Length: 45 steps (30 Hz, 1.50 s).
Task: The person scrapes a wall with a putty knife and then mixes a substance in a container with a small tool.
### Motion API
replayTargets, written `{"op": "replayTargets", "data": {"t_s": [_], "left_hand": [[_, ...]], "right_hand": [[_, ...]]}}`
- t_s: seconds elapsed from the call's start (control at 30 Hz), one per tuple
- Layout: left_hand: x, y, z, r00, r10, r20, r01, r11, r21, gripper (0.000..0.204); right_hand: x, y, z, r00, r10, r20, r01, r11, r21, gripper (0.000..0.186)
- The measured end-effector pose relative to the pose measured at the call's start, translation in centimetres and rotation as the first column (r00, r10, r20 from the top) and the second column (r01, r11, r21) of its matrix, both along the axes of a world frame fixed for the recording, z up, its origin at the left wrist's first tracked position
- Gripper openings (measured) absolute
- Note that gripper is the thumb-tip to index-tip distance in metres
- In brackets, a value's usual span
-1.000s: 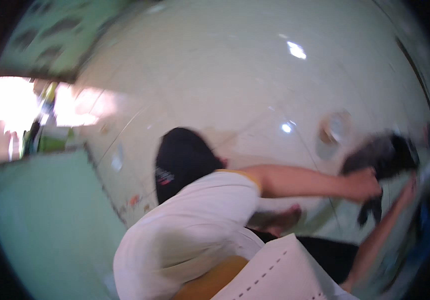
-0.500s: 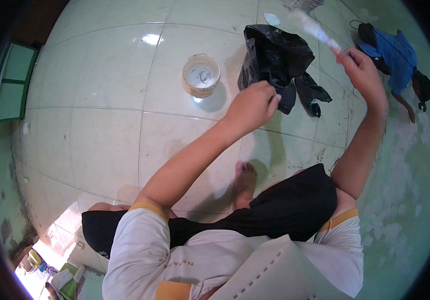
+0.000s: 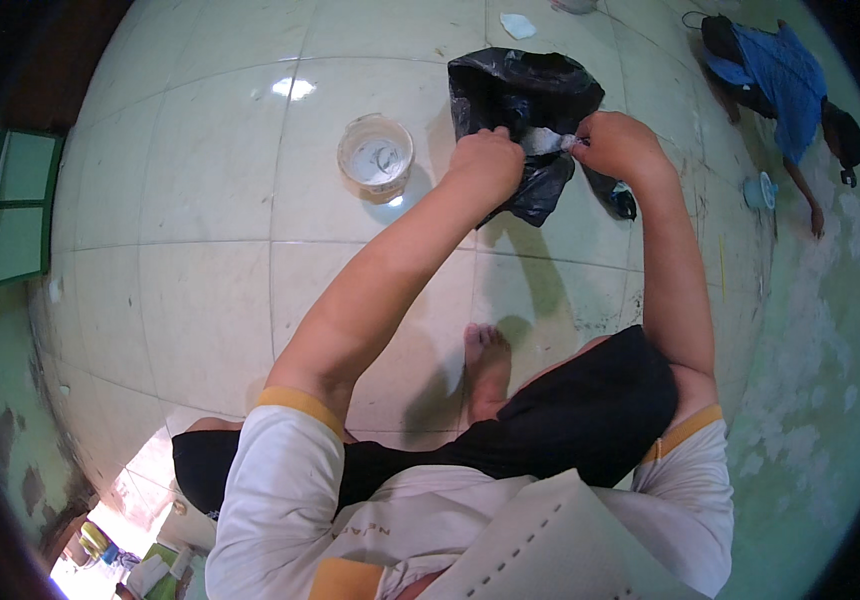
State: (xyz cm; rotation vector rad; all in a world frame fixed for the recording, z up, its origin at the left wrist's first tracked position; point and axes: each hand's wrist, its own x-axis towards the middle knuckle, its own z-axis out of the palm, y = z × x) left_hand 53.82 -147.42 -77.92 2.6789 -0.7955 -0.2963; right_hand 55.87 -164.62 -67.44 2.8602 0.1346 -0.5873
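Note:
A black plastic bag (image 3: pixel 510 80) lies on the tiled floor in front of me. My left hand (image 3: pixel 485 165) pinches the bag's near edge. My right hand (image 3: pixel 620 145) grips a long whitish tool (image 3: pixel 548 142), its far part down over the bag's opening; what kind of tool it is, I cannot tell. Left of the bag stands a small clear tub (image 3: pixel 349 155) with white residue inside. My bare foot (image 3: pixel 486 370) is on the tiles below the bag.
At the upper right a person in blue (image 3: pixel 790 85) is low on the floor by the mottled green wall (image 3: pixel 820 380). A light-blue container (image 3: pixel 758 192) is near them. A white scrap (image 3: pixel 517 25) lies beyond the bag. Green panels (image 3: pixel 20 200) stand at the left.
The view has swung round since the oldest frame. Since the middle one, my right hand has brought the whitish tool down and leftward into the bag's opening, and my left hand has moved slightly forward.

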Motion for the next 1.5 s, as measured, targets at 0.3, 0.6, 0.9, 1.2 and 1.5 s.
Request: {"op": "replayTargets", "data": {"t_s": [0.3, 0.6, 0.9, 1.2, 1.5], "left_hand": [[-1.0, 3.2, -2.1, 0.946, -0.077, 0.316, 0.156, 0.960, -0.232, 0.025], [-1.9, 4.0, -0.3, 0.969, 0.019, 0.246, 0.056, 0.954, -0.293, 0.029], [-3.2, 4.0, -0.3, 0.968, 0.056, 0.244, 0.040, 0.928, -0.371, 0.025], [-4.0, 3.9, -1.3, 0.961, 0.083, 0.265, 0.031, 0.916, -0.400, 0.025], [-4.0, 4.1, -2.3, 0.964, 0.123, 0.235, -0.001, 0.888, -0.460, 0.030]], "right_hand": [[-0.3, 0.0, 1.0, 0.998, -0.021, 0.063, 0.026, 0.996, -0.090, 0.024], [1.2, -0.1, -3.7, 0.996, -0.069, 0.064, 0.076, 0.992, -0.099, 0.024], [3.5, 0.9, -8.1, 0.990, 0.019, 0.138, -0.009, 0.997, -0.076, 0.024], [4.6, -0.3, -12.6, 0.939, 0.079, 0.334, -0.022, 0.985, -0.170, 0.033], [6.0, -3.4, -15.1, 0.858, 0.205, 0.472, -0.202, 0.978, -0.057, 0.050]]}}
